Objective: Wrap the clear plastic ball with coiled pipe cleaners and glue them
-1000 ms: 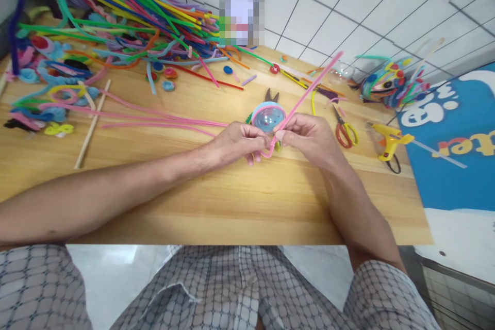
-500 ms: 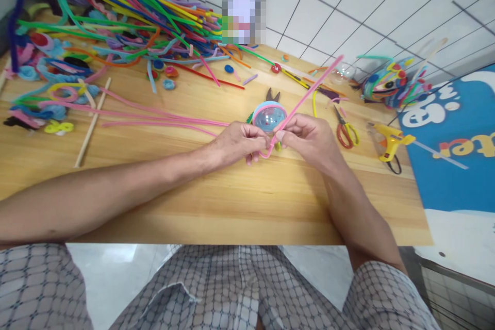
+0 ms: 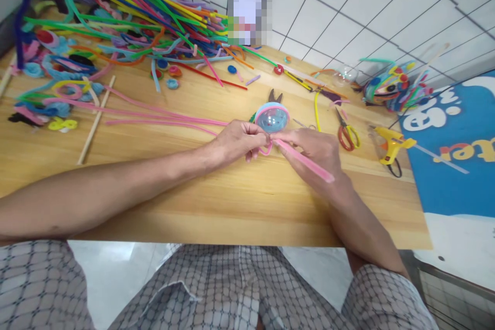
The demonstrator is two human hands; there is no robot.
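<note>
Between my two hands is a pink pipe cleaner (image 3: 309, 160), bent into a small loop below the fingertips. My left hand (image 3: 245, 139) pinches it at the loop. My right hand (image 3: 309, 152) is closed on it just to the right, and its free end slants down across that hand toward the wrist. Right behind my fingers sits a clear half dome (image 3: 273, 119) with a pink and light blue rim. Dark pliers' jaws (image 3: 275, 96) stick out beyond it. Several long pink pipe cleaners (image 3: 166, 113) lie to the left, running up to my left hand.
A big bundle of coloured pipe cleaners (image 3: 154, 5) fills the back left. A wooden stick (image 3: 96, 121) lies near finished coiled pieces (image 3: 46, 98). To the right are scissors (image 3: 348, 131), a yellow glue gun (image 3: 392, 143) and a colourful pipe-cleaner figure (image 3: 390, 85).
The free end of the pink pipe cleaner has swung from pointing up and away to pointing down toward my right wrist. My right hand has turned over; the left stays pinched.
</note>
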